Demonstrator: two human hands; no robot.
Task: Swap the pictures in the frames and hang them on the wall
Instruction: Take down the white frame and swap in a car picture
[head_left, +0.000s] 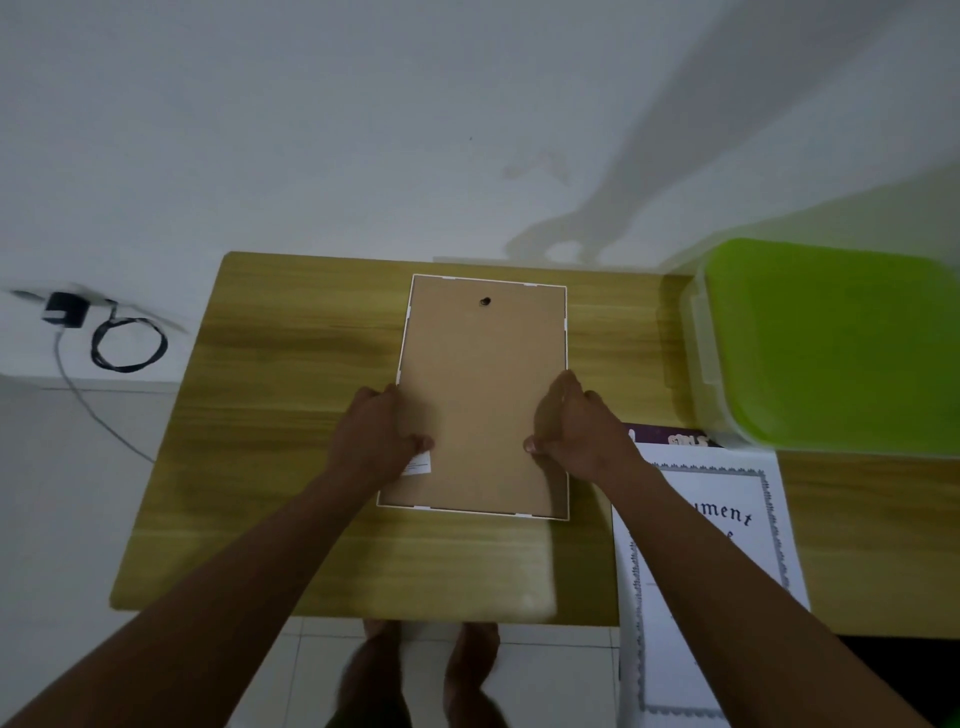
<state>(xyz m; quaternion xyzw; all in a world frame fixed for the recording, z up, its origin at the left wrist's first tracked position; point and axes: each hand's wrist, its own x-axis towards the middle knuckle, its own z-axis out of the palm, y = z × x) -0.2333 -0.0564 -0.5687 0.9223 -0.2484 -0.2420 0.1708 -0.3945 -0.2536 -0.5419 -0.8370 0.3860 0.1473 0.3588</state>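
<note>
Frame (483, 364) lies back-up on the table (291, 364) — left hand (376, 436) and right hand (576, 431) grip its sides.

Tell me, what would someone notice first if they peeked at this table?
First, the picture frame lying face down in the middle of the table, brown back up, with the left hand and right hand gripping its sides. Then the bright green box lid at the right, and a white certificate nearer the person.
</note>
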